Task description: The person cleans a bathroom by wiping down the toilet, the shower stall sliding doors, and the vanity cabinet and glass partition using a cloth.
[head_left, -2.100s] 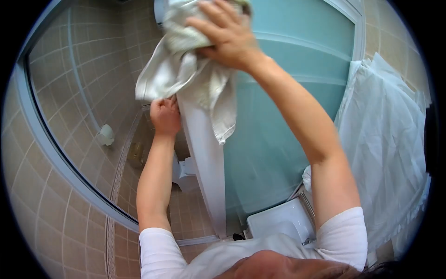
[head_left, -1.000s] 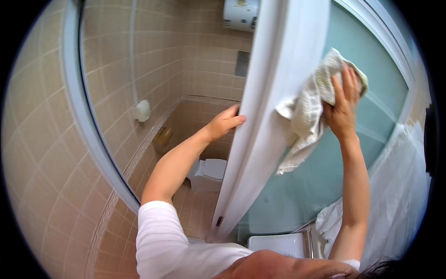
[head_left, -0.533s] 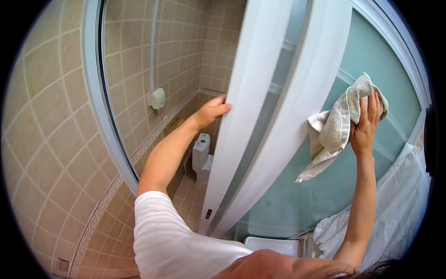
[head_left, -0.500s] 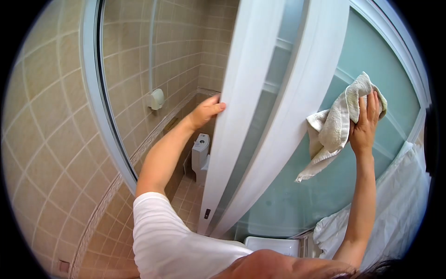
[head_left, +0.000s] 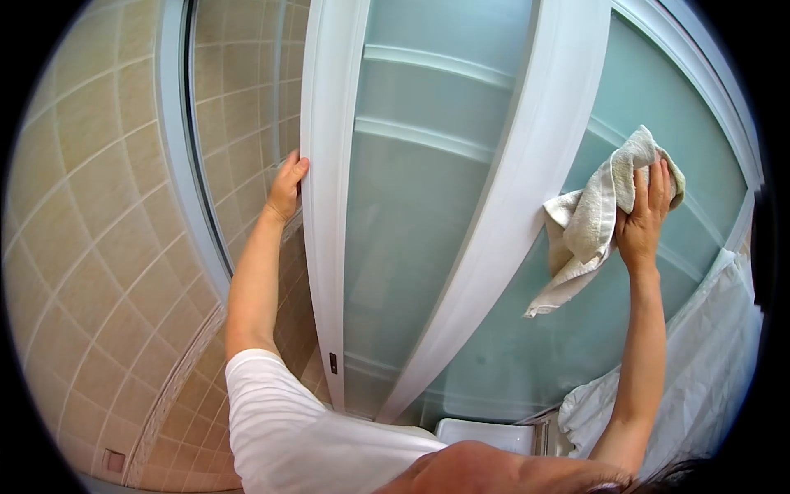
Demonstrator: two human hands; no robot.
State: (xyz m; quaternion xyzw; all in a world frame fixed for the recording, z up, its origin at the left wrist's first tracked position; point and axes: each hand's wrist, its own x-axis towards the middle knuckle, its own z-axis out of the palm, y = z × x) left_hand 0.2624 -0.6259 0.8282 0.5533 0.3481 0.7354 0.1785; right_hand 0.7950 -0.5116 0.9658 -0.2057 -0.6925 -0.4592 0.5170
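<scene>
My left hand (head_left: 286, 188) grips the outer edge of a white-framed sliding door (head_left: 331, 206), thumb on the near face and fingers reaching behind it, partly hidden. The door has a frosted, greenish glass panel (head_left: 420, 222) with pale crossbars. On the right, my right hand (head_left: 644, 222) holds a crumpled off-white towel (head_left: 605, 210) flat against the neighbouring frosted panel (head_left: 510, 346). One corner of the towel hangs down to the left of the wrist, and the fingers lie spread over its upper right part.
Beige tiled wall (head_left: 90, 230) fills the left side, with a grey upright door jamb (head_left: 193, 140) beside the opening. White sheeting (head_left: 691, 354) hangs at lower right. A white tray-like basin (head_left: 485, 435) sits at the bottom. Dark recess slot (head_left: 332, 363) marks the door frame.
My left hand has slid the door leftward, narrowing the opening and hiding the toilet and the wall dispenser. More of its glass shows. My right hand and the towel have hardly moved.
</scene>
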